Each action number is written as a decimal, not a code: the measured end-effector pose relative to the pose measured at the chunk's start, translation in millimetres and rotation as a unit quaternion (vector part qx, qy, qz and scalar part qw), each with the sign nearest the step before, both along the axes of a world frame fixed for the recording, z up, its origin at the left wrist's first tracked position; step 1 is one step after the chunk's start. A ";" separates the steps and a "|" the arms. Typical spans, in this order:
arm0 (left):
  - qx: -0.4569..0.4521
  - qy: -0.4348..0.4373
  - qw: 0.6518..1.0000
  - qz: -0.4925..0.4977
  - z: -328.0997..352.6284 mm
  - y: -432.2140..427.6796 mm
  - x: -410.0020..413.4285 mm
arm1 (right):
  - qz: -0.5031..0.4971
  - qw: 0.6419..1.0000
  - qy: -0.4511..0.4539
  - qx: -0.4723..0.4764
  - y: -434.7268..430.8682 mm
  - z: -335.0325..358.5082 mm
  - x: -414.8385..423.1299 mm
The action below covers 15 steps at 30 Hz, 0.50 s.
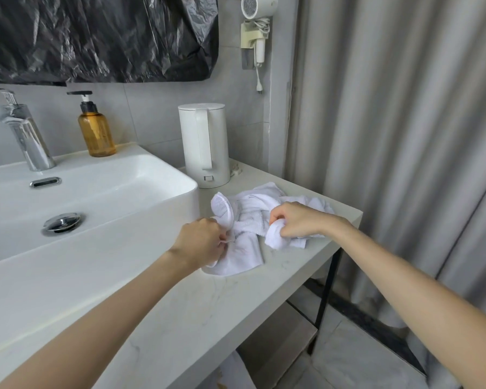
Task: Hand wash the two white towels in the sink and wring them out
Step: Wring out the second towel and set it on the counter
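Crumpled white towels (254,211) lie in a heap on the pale counter (208,304), just right of the white sink (101,175). I cannot tell where one towel ends and the other begins. My left hand (201,242) pinches a near-left fold of the cloth beside the sink's wall. My right hand (295,221) grips a bunched end on the heap's right side. The sink basin looks dry, with its chrome drain plug (63,222) in the bottom and the chrome faucet (26,133) behind it.
An amber soap pump bottle (96,130) stands on the sink's back rim. A white electric kettle (204,144) sits behind the towels. A hair dryer (257,12) hangs on the wall; a grey curtain (404,136) closes the right side. The counter's edge runs close to the towels.
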State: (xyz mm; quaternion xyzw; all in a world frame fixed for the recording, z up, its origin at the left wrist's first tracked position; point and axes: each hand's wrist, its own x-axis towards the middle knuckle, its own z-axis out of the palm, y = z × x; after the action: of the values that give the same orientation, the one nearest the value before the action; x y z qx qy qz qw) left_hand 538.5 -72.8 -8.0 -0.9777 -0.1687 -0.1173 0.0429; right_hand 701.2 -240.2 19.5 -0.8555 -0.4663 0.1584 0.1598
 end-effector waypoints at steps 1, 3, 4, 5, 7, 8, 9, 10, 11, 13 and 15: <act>-0.008 -0.018 1.000 0.009 2.5 1.1 -0.9 | 0.018 0.999 -0.004 -0.033 -1.3 -1.0 -0.1; -0.066 -0.099 0.993 0.013 10.7 9.3 -3.8 | 0.054 0.995 0.002 -0.089 -4.8 1.1 -0.5; -0.115 -0.145 0.983 0.008 16.9 14.3 -6.3 | 0.068 0.992 0.016 -0.107 -6.4 2.7 1.1; -0.177 -0.191 0.965 0.000 25.3 18.3 -8.4 | 0.079 0.990 0.032 -0.116 -8.1 4.5 3.5; -0.344 -0.289 0.893 -0.022 47.9 23.9 -9.0 | 0.079 0.992 0.056 -0.082 -9.2 9.7 9.8; -0.434 -0.324 0.840 -0.025 62.3 24.0 -7.7 | 0.060 0.995 0.077 -0.018 -8.8 13.9 10.9; -0.511 -0.344 0.787 -0.022 77.4 23.3 -5.3 | 0.030 0.991 0.109 0.076 -7.4 20.1 11.5; -0.560 -0.354 0.749 -0.019 93.2 22.6 -2.9 | -0.006 0.974 0.138 0.181 -5.8 29.6 10.9; -0.581 -0.361 0.730 -0.016 107.7 22.4 0.6 | -0.046 0.945 0.164 0.280 -3.7 41.7 12.3; -0.580 -0.375 0.724 -0.010 134.3 23.0 8.2 | -0.084 0.872 0.225 0.427 0.3 73.1 12.0; -0.574 -0.397 0.716 0.001 157.1 22.3 15.4 | -0.092 0.802 0.278 0.521 5.6 108.5 8.7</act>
State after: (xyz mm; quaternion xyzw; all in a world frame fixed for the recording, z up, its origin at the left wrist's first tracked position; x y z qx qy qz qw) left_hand 554.0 -50.5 149.1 -0.6780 -0.2065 -0.3751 -0.5974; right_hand 709.9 -234.5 128.0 -0.6015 -0.3332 0.1073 0.7181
